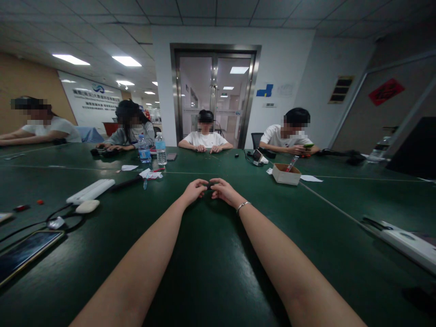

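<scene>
Dark green tabletop [204,263] spreads through an office, with glass doors [214,95] at the back and four other people seated around the far side. Near the middle, the left hand [194,190] and right hand [226,190] meet at a small dark object [209,185], which sits between their fingertips. Both have curled fingers, pinched nearly closed on it from either side; its details are too small to make out. A bracelet [243,207] circles the right wrist. Beyond, to the right, stands an open box [286,176]; two water bottles [161,151] stand to the left. Nearer on the left lies a phone [29,252].
</scene>
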The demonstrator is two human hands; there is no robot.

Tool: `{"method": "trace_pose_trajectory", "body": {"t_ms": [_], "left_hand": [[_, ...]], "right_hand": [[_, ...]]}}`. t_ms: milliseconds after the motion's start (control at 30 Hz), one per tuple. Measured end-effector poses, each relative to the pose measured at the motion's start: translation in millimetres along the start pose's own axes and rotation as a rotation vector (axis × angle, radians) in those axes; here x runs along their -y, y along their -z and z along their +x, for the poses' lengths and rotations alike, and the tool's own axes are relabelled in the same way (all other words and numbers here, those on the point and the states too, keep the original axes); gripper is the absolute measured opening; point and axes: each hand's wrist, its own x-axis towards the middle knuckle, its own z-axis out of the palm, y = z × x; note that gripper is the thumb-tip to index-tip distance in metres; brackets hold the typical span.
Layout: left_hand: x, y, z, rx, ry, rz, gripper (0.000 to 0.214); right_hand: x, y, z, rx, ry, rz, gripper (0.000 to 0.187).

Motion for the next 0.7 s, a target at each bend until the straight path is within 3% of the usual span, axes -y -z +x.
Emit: {"method": "trace_pose_trajectory", "body": {"t_ms": [200,333,500,633,700], "left_hand": [[5.8,1.5,2.5,0.007,-0.017,0.001,0.025],[8.5,2.5,4.0,0.022,-0.03,0.013,0.026],[7.4,2.7,3.5,0.036,-0.039,0.026,0.027],[6.7,2.4,3.1,0.032,-0.037,0.03,0.026],[7.0,2.1,3.7,0.035,-0.04,0.025,0.025]], "right_hand": [[-0.5,-0.6,4.1,0.015,-0.006,-0.147,0.014],[1.9,-1.0,2.0,0.058,0.002,-0.123,0.029],[3.8,-4.2,0.1,0.04,-0.072,-0.15,0.01],[4.6,-3.8,-1.3,0.076,-0.048,-0.087,0.025],[4.3,-3.2,-1.5,0.084,-0.068,-0.087,0.014]]}}
